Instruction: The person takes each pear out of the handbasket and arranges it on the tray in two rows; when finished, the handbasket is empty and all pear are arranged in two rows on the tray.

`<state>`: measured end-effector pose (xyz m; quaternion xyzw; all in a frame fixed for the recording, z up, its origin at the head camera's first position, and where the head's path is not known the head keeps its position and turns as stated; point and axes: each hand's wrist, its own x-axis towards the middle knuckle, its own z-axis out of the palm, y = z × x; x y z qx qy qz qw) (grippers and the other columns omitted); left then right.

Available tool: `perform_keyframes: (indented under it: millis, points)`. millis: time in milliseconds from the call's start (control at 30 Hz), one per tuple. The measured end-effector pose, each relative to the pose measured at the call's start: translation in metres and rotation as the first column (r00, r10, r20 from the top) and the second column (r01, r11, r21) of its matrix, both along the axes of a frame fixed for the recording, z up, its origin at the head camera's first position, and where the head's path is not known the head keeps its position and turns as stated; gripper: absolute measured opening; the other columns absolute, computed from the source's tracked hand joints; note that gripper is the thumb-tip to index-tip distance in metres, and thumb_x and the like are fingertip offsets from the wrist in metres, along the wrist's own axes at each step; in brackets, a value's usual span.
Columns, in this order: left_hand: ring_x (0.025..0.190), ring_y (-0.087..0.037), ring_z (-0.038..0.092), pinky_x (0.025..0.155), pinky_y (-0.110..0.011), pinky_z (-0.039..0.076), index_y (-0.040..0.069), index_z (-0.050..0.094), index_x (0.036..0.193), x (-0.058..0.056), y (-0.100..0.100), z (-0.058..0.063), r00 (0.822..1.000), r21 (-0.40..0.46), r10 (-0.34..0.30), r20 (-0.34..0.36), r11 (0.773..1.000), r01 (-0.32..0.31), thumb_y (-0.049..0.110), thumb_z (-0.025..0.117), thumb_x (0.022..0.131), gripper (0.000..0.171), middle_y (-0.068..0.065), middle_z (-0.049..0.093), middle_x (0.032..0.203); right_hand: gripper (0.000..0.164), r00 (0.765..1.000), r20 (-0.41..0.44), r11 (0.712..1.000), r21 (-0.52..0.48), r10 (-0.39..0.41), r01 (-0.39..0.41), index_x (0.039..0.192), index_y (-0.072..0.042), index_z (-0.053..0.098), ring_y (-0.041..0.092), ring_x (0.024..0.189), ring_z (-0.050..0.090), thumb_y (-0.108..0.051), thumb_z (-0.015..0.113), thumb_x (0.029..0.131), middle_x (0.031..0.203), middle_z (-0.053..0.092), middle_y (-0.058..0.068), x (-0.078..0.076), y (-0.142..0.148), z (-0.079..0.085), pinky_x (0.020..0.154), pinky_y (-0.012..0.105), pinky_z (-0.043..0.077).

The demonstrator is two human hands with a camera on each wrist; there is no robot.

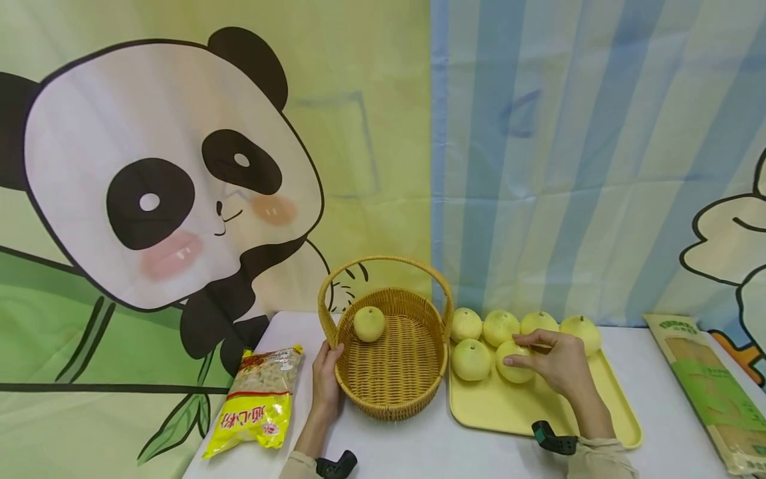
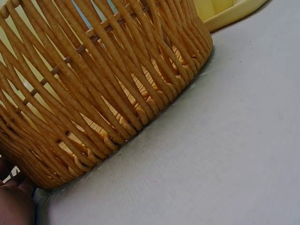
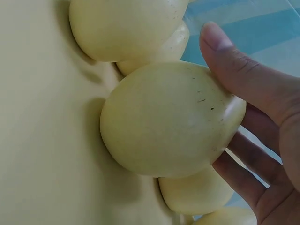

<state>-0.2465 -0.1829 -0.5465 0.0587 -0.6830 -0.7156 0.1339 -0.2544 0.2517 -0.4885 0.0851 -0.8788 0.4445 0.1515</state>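
Observation:
My left hand point(image 1: 326, 382) holds the left rim of a round wicker basket point(image 1: 391, 412) with a tall arched handle, the thumb over the edge. One pale yellow pear point(image 1: 369, 324) sits inside, at the back left. In the left wrist view, the basket's woven wall point(image 2: 108, 79) fills the upper left and the hand shows only at the corner. My right hand point(image 1: 559, 362) grips a pear point(image 3: 168, 119) at the front of the group on a yellow tray point(image 1: 497, 412). Thumb and fingers lie around this pear, which appears low against the tray.
Several other pears point(image 1: 471, 360) stand close together at the back of the tray. A yellow printed food bag point(image 1: 257, 402) lies left of the basket, and a long green-labelled packet point(image 1: 706, 392) lies at the far right. A printed curtain point(image 1: 371, 146) hangs behind the white table.

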Motion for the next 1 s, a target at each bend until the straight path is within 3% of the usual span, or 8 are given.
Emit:
perform_keyframes:
  millis: [133, 200, 433, 533, 700, 800, 900, 1000]
  points:
    - [0.126, -0.028, 0.059, 0.101, -0.024, 0.049, 0.011, 0.052, 0.153, 0.000, 0.000, 0.001, 1.000, 0.004, -0.004, 0.001, 1.000, 0.004, 0.032, 0.045, 0.112, 0.047, -0.019, 0.060, 0.144, 0.037, 0.999, 0.035, 1.000, 0.009, 0.010, -0.010, 0.101, -0.012, 0.085, 0.030, 0.103, 0.079, -0.030, 0.099, 0.072, 0.108, 0.082, 0.008, 0.000, 0.001, 0.003, 0.080, 0.017, 0.059]
    - [0.126, -0.028, 0.059, 0.101, -0.024, 0.048, 0.011, 0.052, 0.153, 0.000, 0.000, 0.002, 1.000, 0.004, -0.003, 0.002, 1.000, 0.003, 0.032, 0.045, 0.112, 0.047, -0.019, 0.060, 0.144, 0.038, 0.999, 0.032, 1.000, 0.006, 0.010, -0.010, 0.103, -0.012, 0.085, 0.031, 0.103, 0.078, -0.032, 0.098, 0.074, 0.108, 0.082, 0.008, 0.000, 0.000, 0.004, 0.081, 0.019, 0.059]
    - [0.131, -0.029, 0.058, 0.103, -0.022, 0.047, 0.010, 0.051, 0.154, 0.002, 0.001, 0.004, 1.000, -0.004, -0.004, 0.006, 1.000, 0.004, 0.032, 0.045, 0.112, 0.048, -0.018, 0.059, 0.148, 0.020, 0.984, -0.155, 0.996, -0.051, -0.085, 0.078, 0.095, -0.013, 0.086, -0.001, 0.089, 0.075, -0.026, 0.094, 0.081, 0.094, 0.083, 0.006, 0.003, -0.014, 0.011, 0.076, 0.013, 0.057]
    - [0.131, -0.030, 0.058, 0.102, -0.022, 0.048, 0.010, 0.051, 0.154, 0.003, 0.001, 0.004, 1.000, -0.002, -0.001, 0.008, 1.000, 0.001, 0.032, 0.045, 0.111, 0.048, -0.019, 0.059, 0.148, 0.013, 0.974, -0.215, 0.993, -0.104, -0.074, 0.053, 0.092, -0.015, 0.086, -0.007, 0.084, 0.073, -0.020, 0.093, 0.082, 0.090, 0.082, 0.006, 0.005, -0.027, 0.019, 0.074, 0.014, 0.058]
    - [0.129, -0.031, 0.060, 0.100, -0.025, 0.050, 0.008, 0.052, 0.153, 0.004, -0.001, 0.004, 1.000, 0.010, -0.001, -0.002, 1.000, 0.001, 0.030, 0.046, 0.112, 0.047, -0.021, 0.060, 0.145, 0.011, 0.956, -0.285, 0.978, -0.168, 0.069, -0.121, 0.091, -0.016, 0.085, -0.003, 0.082, 0.073, -0.008, 0.089, 0.085, 0.089, 0.082, 0.004, 0.013, -0.065, 0.035, 0.075, 0.020, 0.060]
    - [0.128, -0.031, 0.060, 0.099, -0.024, 0.050, 0.008, 0.053, 0.151, 0.003, 0.000, 0.004, 1.000, 0.020, 0.001, -0.005, 1.000, -0.001, 0.029, 0.046, 0.112, 0.045, -0.021, 0.061, 0.144, 0.013, 0.941, -0.279, 0.945, -0.206, 0.192, -0.254, 0.094, -0.017, 0.085, 0.004, 0.082, 0.076, -0.006, 0.086, 0.087, 0.092, 0.082, 0.002, 0.021, -0.094, 0.042, 0.074, 0.025, 0.062]
    - [0.127, -0.031, 0.060, 0.098, -0.024, 0.049, 0.008, 0.054, 0.150, 0.003, 0.001, 0.004, 1.000, 0.023, 0.005, -0.010, 1.000, -0.005, 0.028, 0.047, 0.111, 0.044, -0.022, 0.061, 0.143, 0.013, 0.929, -0.187, 0.898, -0.255, 0.318, -0.359, 0.103, -0.018, 0.084, 0.013, 0.087, 0.078, -0.014, 0.084, 0.092, 0.099, 0.082, 0.000, 0.028, -0.120, 0.046, 0.076, 0.031, 0.064]
    - [0.126, -0.030, 0.060, 0.099, -0.023, 0.049, 0.008, 0.055, 0.149, 0.003, 0.003, 0.004, 1.000, 0.032, 0.007, -0.011, 0.999, -0.006, 0.028, 0.048, 0.111, 0.044, -0.021, 0.061, 0.143, 0.023, 0.915, -0.050, 0.873, -0.284, 0.400, -0.397, 0.117, -0.020, 0.080, 0.018, 0.098, 0.077, -0.025, 0.083, 0.094, 0.111, 0.080, 0.000, 0.029, -0.140, 0.050, 0.082, 0.032, 0.063]
